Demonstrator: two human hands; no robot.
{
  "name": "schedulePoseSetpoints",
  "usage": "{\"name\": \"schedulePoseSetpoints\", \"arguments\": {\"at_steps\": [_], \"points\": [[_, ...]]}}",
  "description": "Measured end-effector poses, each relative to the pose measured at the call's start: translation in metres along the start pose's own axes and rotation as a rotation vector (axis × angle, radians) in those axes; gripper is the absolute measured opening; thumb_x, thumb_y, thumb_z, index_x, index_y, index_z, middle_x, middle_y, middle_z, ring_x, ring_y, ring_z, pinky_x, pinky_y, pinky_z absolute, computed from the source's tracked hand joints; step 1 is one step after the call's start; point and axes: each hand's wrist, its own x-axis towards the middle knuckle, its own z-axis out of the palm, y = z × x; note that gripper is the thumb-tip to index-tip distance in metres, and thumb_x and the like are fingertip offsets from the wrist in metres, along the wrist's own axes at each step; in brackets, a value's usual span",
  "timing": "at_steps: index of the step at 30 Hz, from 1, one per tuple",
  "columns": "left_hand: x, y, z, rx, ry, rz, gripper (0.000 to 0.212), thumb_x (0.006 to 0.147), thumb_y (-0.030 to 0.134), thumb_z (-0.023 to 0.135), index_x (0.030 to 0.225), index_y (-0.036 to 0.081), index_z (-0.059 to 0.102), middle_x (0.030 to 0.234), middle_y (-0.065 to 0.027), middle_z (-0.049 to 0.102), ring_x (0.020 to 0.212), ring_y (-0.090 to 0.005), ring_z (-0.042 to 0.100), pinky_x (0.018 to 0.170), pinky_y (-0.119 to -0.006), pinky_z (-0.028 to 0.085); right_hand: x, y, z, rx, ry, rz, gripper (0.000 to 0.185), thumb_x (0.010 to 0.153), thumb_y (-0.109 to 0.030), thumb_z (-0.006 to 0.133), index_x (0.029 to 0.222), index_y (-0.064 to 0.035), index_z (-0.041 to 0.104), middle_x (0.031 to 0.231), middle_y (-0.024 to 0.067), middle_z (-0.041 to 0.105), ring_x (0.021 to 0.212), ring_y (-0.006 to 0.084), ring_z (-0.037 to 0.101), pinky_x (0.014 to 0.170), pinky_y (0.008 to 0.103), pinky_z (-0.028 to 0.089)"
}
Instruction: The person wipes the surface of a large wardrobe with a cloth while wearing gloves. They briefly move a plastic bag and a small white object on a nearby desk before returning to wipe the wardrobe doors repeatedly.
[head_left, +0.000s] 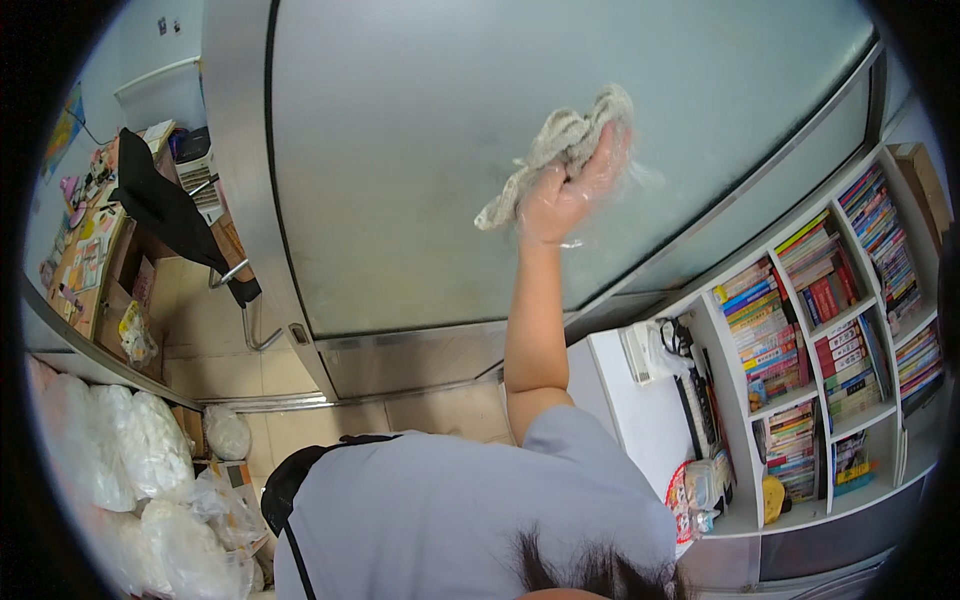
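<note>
My right hand (562, 202), in a thin clear plastic glove, grips a bunched light-grey cloth (559, 142). The arm reaches up, and the cloth lies against the frosted glass panel (405, 187) of a metal-framed door. Its silvery frame (240, 150) stands left of the glass, with a recessed pull (298, 335) low on it. Part of the cloth is hidden behind my palm and fingers. My left hand is out of view.
A white bookcase (806, 345) full of books stands at right, beside a white cabinet (600, 382). Stuffed clear plastic bags (150, 442) crowd the lower left. Through the doorway are a cluttered desk (97, 255) and a black-backed chair (161, 206) on the tiled floor (217, 322).
</note>
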Motion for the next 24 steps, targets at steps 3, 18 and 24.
{"name": "schedulePoseSetpoints", "arguments": {"at_steps": [3,18,24], "points": [[0.005,-0.006,0.004,-0.022,0.002,0.019,0.033,0.093,0.013,0.043,0.124,0.004,0.05,0.125,-0.0145,0.052,0.116,-0.0258,0.05,0.101,-0.041,0.038,-0.003,0.005,0.0,0.022,0.002,0.01,0.064,0.073,-0.003,0.044,0.137,0.0001,0.038,0.142,0.0265,0.032,0.135,0.0415,0.026,0.111,0.0483,0.018],[0.013,0.008,-0.011,0.086,-0.059,0.037,0.034,0.091,0.011,0.045,0.124,0.004,0.051,0.126,-0.0138,0.052,0.117,-0.0242,0.05,0.102,-0.042,0.037,-0.159,-0.086,0.078,0.304,-0.478,-0.478,0.049,0.08,-0.014,0.055,0.127,-0.0269,0.054,0.138,0.0018,0.043,0.123,0.0308,0.045,0.097,0.0514,0.037],[0.01,0.028,-0.057,0.312,0.044,0.11,0.034,0.091,0.011,0.045,0.123,0.004,0.052,0.127,-0.0135,0.052,0.118,-0.0235,0.05,0.103,-0.042,0.036,-0.063,-0.011,0.019,-0.245,-0.386,-0.501,0.042,0.081,-0.015,0.057,0.123,-0.013,0.058,0.129,0.0127,0.051,0.12,0.0333,0.046,0.101,0.054,0.034]]}}
